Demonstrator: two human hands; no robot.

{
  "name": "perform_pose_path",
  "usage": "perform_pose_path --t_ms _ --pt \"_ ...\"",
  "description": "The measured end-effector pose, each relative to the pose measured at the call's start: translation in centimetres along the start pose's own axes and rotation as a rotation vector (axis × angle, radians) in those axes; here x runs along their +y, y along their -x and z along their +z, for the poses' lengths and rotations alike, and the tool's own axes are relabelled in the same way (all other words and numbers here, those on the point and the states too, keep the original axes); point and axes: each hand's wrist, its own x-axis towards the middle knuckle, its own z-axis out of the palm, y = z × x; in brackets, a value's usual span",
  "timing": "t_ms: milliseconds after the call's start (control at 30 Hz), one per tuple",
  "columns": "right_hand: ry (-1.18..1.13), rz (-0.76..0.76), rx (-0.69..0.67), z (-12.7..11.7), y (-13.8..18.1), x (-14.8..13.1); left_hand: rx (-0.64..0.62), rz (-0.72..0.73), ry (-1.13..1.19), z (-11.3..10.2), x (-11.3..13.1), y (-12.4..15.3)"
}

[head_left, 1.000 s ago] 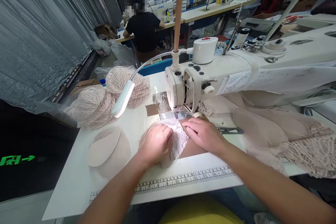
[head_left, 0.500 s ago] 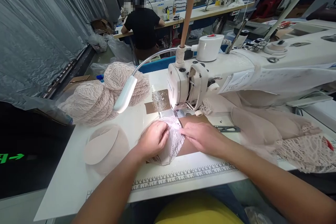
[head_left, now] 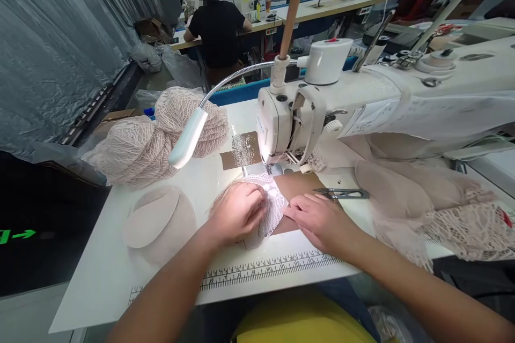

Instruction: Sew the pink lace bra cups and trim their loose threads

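Observation:
A white lace piece (head_left: 272, 204) lies on the white table (head_left: 112, 278) just in front of the presser foot of the white sewing machine (head_left: 362, 107). My left hand (head_left: 238, 211) rests on its left side with fingers curled, pressing the lace and the beige cup under it. To the right, my right hand (head_left: 319, 220) lies flat with fingers stretched, its tips touching the lace edge and a brown patch (head_left: 295, 185) on the table.
A bundle of beige lace (head_left: 156, 139) sits at the back left under a gooseneck lamp (head_left: 188, 139). Stacked beige oval pads (head_left: 155, 220) lie left. Thread snips (head_left: 341, 193) lie right, beside loose beige fabric (head_left: 422, 198). A ruler strip (head_left: 265, 269) runs along the front edge. Another person (head_left: 217, 27) sits behind.
Both hands have drawn back from the needle toward me with the lace. My right hand slid lower and right, uncovering more of the brown patch.

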Motion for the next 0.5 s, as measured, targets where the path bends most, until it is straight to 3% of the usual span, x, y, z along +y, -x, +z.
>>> perform_pose_path --t_ms 133,500 --pt "-0.021 0.008 0.049 0.5 0.5 -0.2 -0.036 0.101 -0.118 0.7 0.6 0.0" --pt "-0.093 0.008 0.056 0.8 1.0 0.0 -0.138 0.151 -0.331 1.9 0.7 0.0"
